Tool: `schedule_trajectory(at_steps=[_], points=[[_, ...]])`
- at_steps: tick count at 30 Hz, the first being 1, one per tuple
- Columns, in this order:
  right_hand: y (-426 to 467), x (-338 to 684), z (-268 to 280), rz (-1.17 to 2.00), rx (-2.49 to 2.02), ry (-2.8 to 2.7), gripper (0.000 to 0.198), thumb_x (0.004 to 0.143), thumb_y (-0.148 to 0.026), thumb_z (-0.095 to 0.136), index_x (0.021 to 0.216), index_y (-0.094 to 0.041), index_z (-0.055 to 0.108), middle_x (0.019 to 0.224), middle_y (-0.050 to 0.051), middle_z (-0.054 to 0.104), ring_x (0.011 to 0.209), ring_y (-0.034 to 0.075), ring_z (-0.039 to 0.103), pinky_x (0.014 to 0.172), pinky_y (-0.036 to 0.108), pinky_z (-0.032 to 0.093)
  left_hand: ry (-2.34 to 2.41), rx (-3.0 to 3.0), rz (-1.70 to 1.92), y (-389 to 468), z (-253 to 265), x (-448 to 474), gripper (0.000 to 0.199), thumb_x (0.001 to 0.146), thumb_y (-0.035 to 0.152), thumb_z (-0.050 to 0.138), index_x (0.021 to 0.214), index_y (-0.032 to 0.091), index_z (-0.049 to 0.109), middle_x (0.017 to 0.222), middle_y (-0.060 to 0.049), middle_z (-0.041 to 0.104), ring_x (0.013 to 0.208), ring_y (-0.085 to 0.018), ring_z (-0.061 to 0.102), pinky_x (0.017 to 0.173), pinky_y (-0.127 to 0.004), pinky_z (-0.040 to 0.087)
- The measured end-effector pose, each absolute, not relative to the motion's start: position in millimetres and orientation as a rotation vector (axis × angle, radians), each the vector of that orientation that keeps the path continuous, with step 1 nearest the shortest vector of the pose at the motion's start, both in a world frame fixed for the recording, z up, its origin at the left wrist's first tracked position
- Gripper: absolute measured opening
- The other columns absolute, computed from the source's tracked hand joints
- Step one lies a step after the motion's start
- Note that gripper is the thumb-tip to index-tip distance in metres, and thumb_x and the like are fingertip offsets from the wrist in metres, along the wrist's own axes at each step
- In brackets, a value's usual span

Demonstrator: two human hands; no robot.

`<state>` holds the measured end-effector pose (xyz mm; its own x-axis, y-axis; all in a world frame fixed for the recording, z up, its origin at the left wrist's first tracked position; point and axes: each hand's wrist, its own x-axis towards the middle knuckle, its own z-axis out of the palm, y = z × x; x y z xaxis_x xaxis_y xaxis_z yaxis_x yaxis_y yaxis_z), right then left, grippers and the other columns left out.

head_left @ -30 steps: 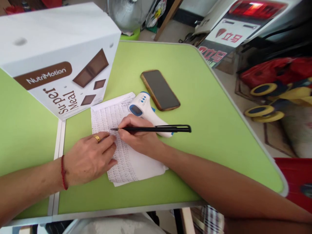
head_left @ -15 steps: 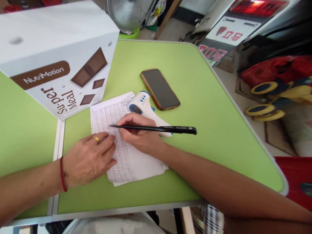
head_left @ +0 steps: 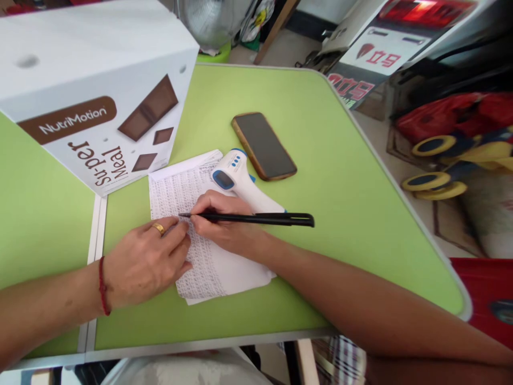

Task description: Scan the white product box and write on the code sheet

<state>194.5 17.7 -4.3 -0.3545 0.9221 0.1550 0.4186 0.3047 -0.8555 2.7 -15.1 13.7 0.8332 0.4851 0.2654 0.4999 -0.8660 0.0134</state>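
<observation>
A paper pad (head_left: 240,270) with rows of dense handwriting lies on the green table, its top sheet folded over at the far edge. My right hand (head_left: 224,219) grips a black pen (head_left: 264,218), whose tip points left onto the written lines. Flat on the pad's left side rests my left hand (head_left: 154,259), fingers stretched out, with a gold ring and a red string bracelet. A white and blue infrared thermometer (head_left: 236,176) lies across the pad's upper right, partly behind my right hand. Beyond it is a dark-screened phone (head_left: 264,145) in a brown case.
A white NutriMotion box (head_left: 100,115) stands at the far left. The table's metal edge (head_left: 385,166) runs along the right, and a seam (head_left: 96,230) crosses the left. A fan (head_left: 208,21) and a vehicle's tail light (head_left: 428,12) are behind; a red stool (head_left: 489,289) stands at the right.
My right hand and the pen have shifted slightly toward me, and the pen's rear end has swung a little left and nearer. My left hand stays in place on the pad.
</observation>
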Motion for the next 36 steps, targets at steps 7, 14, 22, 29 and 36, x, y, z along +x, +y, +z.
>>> schedule_trajectory(at_steps=[7, 14, 22, 29, 36], points=[[17.2, 193.3, -3.4, 0.944, -1.213, -1.934, 0.009, 0.072, -0.015, 0.052, 0.064, -0.019, 0.052, 0.059, -0.004, 0.054, 0.056, 0.009, 0.048, 0.054, 0.023, 0.038, -0.786, -2.951, -0.410, -14.8, 13.3, 3.2, 0.023, 0.091, 0.027, 0.060, 0.095, 0.005, 0.066, 0.102, -0.014, 0.067, 0.097, -0.029, 0.065, 0.077, -0.039, 0.060], [17.8, 194.1, -3.6, 0.966, -1.197, -1.944, 0.010, 0.071, -0.014, 0.052, 0.063, -0.020, 0.051, 0.058, -0.004, 0.054, 0.054, 0.009, 0.048, 0.052, 0.023, 0.038, -0.793, -2.941, -0.392, -15.3, 14.2, 3.0, 0.023, 0.093, 0.028, 0.056, 0.093, 0.008, 0.066, 0.102, -0.014, 0.067, 0.098, -0.027, 0.064, 0.078, -0.037, 0.059], [17.5, 193.4, -2.2, 0.916, -1.238, -1.913, 0.011, 0.070, -0.015, 0.052, 0.062, -0.020, 0.049, 0.058, -0.004, 0.054, 0.055, 0.010, 0.048, 0.054, 0.024, 0.039, -0.797, -2.956, -0.384, -15.3, 14.5, 3.0, 0.021, 0.092, 0.027, 0.057, 0.091, 0.007, 0.065, 0.099, -0.014, 0.066, 0.096, -0.029, 0.065, 0.075, -0.038, 0.060], [17.8, 194.8, -2.6, 0.961, -1.205, -1.939, 0.009, 0.069, -0.014, 0.052, 0.063, -0.020, 0.050, 0.057, -0.005, 0.053, 0.054, 0.009, 0.045, 0.051, 0.023, 0.036, -0.791, -2.953, -0.397, -15.1, 14.0, 2.7, 0.023, 0.093, 0.027, 0.055, 0.093, 0.007, 0.065, 0.101, -0.014, 0.066, 0.097, -0.028, 0.064, 0.076, -0.038, 0.060], [17.8, 194.2, -3.3, 0.935, -1.217, -1.902, 0.010, 0.070, -0.014, 0.052, 0.062, -0.020, 0.049, 0.057, -0.004, 0.053, 0.054, 0.009, 0.045, 0.051, 0.023, 0.036, -0.788, -2.953, -0.401, -15.3, 14.2, 3.6, 0.022, 0.093, 0.027, 0.056, 0.091, 0.007, 0.066, 0.099, -0.014, 0.067, 0.096, -0.029, 0.065, 0.075, -0.038, 0.060]])
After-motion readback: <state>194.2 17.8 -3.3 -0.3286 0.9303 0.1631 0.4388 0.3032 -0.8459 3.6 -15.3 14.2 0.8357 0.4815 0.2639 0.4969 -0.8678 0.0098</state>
